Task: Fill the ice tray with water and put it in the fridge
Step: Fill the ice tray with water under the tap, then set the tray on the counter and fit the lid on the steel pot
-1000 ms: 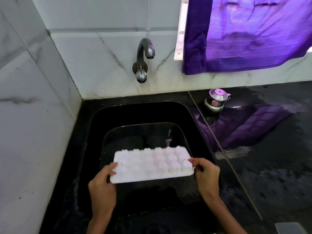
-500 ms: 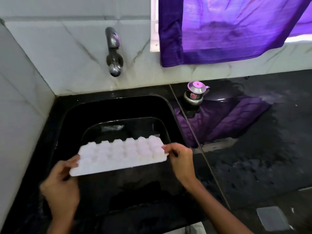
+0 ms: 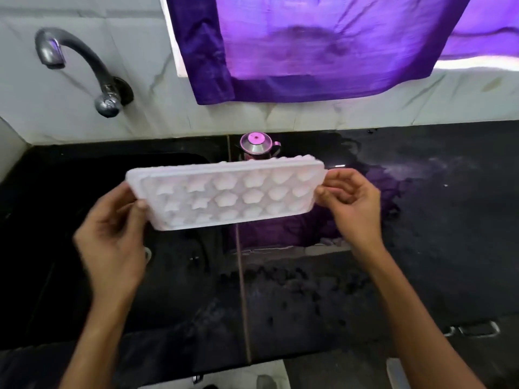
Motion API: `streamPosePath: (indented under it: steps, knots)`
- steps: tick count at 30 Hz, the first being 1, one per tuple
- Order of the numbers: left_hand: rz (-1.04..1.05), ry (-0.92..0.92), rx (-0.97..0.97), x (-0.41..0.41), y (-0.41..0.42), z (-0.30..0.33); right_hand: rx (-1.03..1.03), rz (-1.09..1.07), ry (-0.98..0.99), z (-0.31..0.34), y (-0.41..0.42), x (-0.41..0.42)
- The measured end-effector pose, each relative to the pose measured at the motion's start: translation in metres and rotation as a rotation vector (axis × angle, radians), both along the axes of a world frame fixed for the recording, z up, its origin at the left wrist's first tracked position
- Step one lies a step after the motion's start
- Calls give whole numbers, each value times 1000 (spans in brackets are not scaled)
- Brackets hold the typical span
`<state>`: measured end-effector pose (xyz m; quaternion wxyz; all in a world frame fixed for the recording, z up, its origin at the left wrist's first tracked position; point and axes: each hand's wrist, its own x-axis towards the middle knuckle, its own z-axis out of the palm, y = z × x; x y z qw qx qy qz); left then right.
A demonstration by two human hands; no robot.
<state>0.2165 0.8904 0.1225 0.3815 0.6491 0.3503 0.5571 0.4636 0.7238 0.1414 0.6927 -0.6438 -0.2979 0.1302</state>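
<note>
L hand (image 3: 112,237) & R hand (image 3: 351,203) pinch the ice tray (image 3: 227,196) ends, cups tilted toward viewer, likely checking them. Tap (image 3: 84,71) at 10 o'clock

Matt, seemingly plastic ice tray (image 3: 224,192)

- Black surface (image 3: 421,276) lies bare right of the seam, open to a passing hand.
- A small steel pot (image 3: 257,144) stands at the back wall, just behind the raised ice tray (image 3: 224,197).
- The tap (image 3: 84,68) overhangs the sink (image 3: 56,220); a purple curtain (image 3: 309,51) hangs over the wall.
</note>
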Motion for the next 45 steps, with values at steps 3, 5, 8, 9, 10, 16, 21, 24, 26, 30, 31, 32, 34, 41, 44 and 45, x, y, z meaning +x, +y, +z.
streamPosePath:
  steps: [3, 5, 8, 9, 10, 16, 21, 24, 26, 30, 31, 32, 34, 41, 44, 45]
  knots:
    - [-131, 33, -72, 34, -21, -4, -69, 7, 73, -6, -24, 33]
    - [-210, 84, -146, 48, -20, -18, -121, 24, 138, -16, -36, 50]
    - [-328, 211, -333, 71, -25, -33, -249, 19, 194, -38, -47, 72]
    - [-371, 248, -446, 76, -26, -39, -291, 16, 226, -46, -49, 78]
    - [-404, 284, -543, 79, -27, -43, -328, 17, 260, -53, -52, 83]
    - [-536, 473, -740, 92, -28, -65, -500, 45, 312, -84, -57, 99]
    - [-530, 544, -711, 103, -24, -75, -539, 25, 347, -104, -54, 108]
    - [-527, 566, -698, 107, -26, -75, -553, 29, 349, -111, -56, 113]
    - [-517, 585, -691, 108, -27, -77, -573, 37, 346, -113, -58, 117]
    - [-478, 613, -676, 110, -30, -80, -580, 65, 338, -114, -60, 117]
    - [-466, 610, -672, 111, -31, -81, -580, 67, 338, -114, -61, 119]
    - [-452, 603, -672, 113, -32, -82, -582, 74, 333, -113, -61, 121]
    - [-426, 608, -657, 114, -34, -84, -606, 101, 308, -111, -61, 126]
    - [-131, 555, -523, 106, -8, -74, -603, 65, 110, -85, -32, 160]
    - [-96, 532, -493, 111, 15, -64, -547, 126, 24, -68, -1, 172]
    - [-103, 530, -486, 116, 22, -60, -534, 162, 4, -63, 12, 174]
